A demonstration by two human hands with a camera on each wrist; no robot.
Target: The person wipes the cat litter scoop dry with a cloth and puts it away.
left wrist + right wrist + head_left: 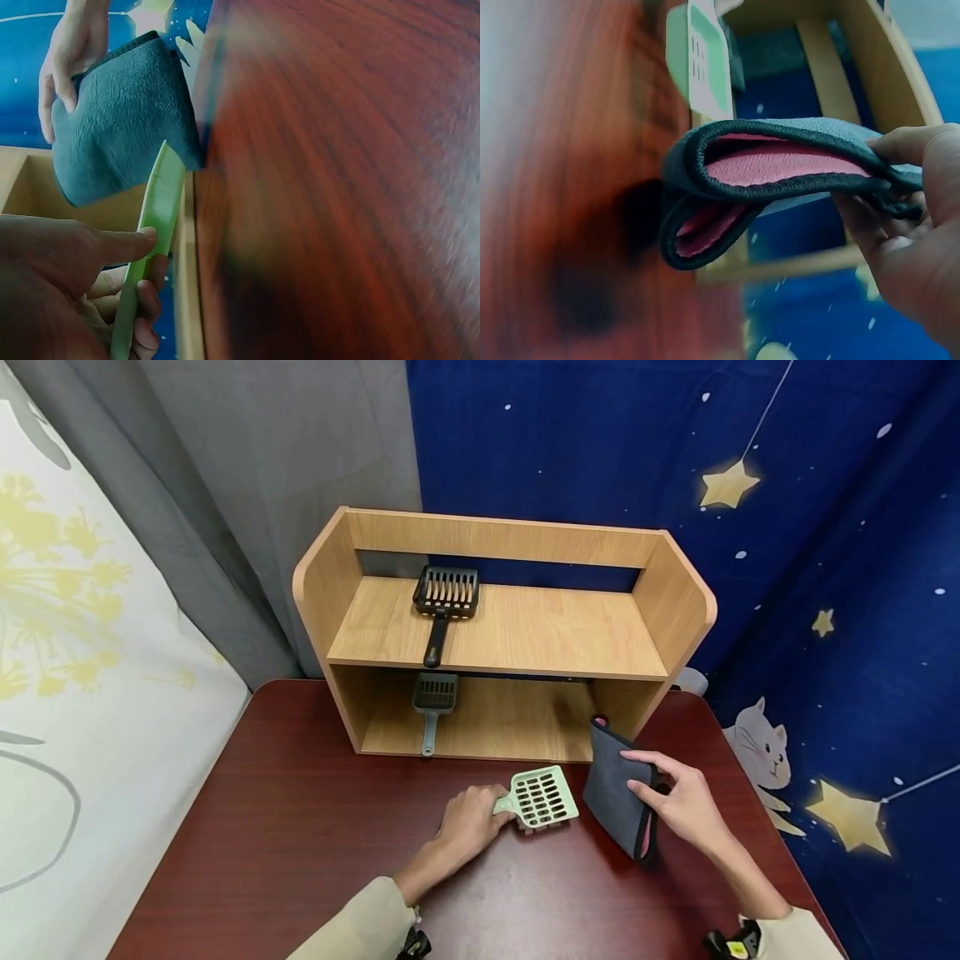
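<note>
My left hand [468, 822] grips the handle of a pale green slotted scoop [542, 797], whose head lies low over the dark red table [300, 827]. In the left wrist view the scoop [154, 225] is pinched between thumb and fingers [120, 244]. My right hand [678, 802] holds a folded grey cloth with a pink lining [615, 789], lifted just right of the scoop. The right wrist view shows the fold's pink inside [780, 161] with fingers [911, 225] curled round its edge.
A two-level wooden shelf [498, 635] stands at the table's back. A black scoop [444, 602] lies on its upper board, a grey scoop [432, 702] on the lower one. Grey and starry blue curtains hang behind.
</note>
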